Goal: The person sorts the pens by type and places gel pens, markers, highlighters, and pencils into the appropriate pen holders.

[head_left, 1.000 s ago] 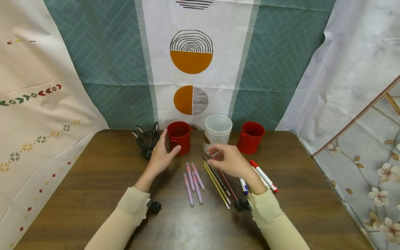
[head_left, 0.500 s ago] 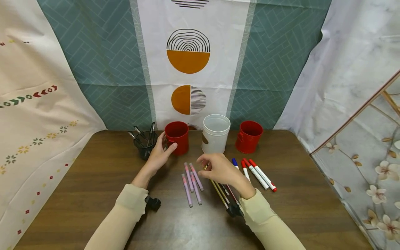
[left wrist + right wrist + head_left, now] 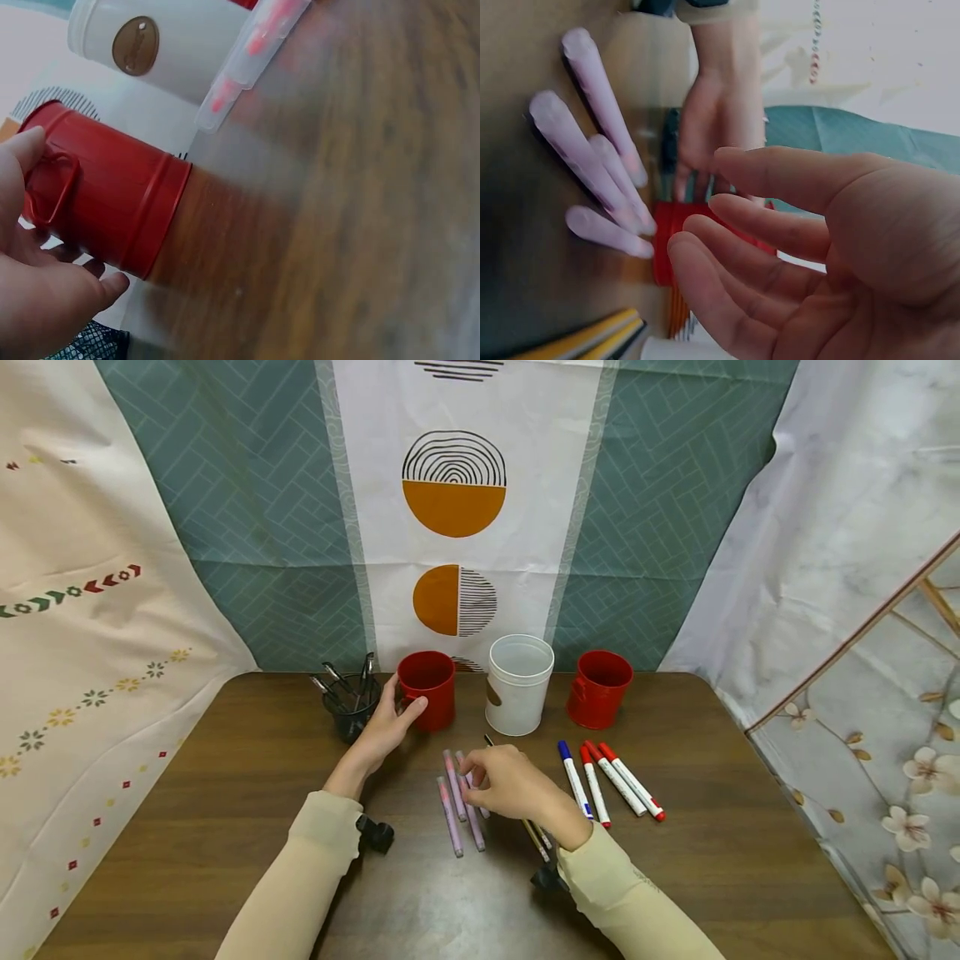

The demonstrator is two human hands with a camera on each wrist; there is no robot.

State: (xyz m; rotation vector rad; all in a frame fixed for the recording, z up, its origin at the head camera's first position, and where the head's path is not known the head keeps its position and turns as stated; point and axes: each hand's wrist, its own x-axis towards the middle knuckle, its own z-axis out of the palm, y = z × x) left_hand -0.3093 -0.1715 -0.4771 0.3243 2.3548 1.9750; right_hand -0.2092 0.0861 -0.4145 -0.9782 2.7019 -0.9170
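Observation:
My left hand (image 3: 381,732) is around the near-left side of a red mug (image 3: 437,700) that stands upright at the back of the table. In the left wrist view the thumb lies by the rim and handle, and the fingers reach along the mug's other side. My right hand (image 3: 517,783) hovers over several lilac highlighters (image 3: 452,818) with pink ends, lying loose on the wood. Its fingers are loosely bent and, in the right wrist view, hold nothing. Under the right wrist, pencils (image 3: 536,841) lie mostly hidden.
A black mesh cup (image 3: 349,725) of pens stands left of the mug. To its right are a white canister (image 3: 516,700) and a second red mug (image 3: 600,689). Several whiteboard markers (image 3: 621,787), red and blue, lie at the right.
My right hand has moved left and nearer, from over the pencils by the white canister to over the highlighters. The left hand has stayed at the red mug.

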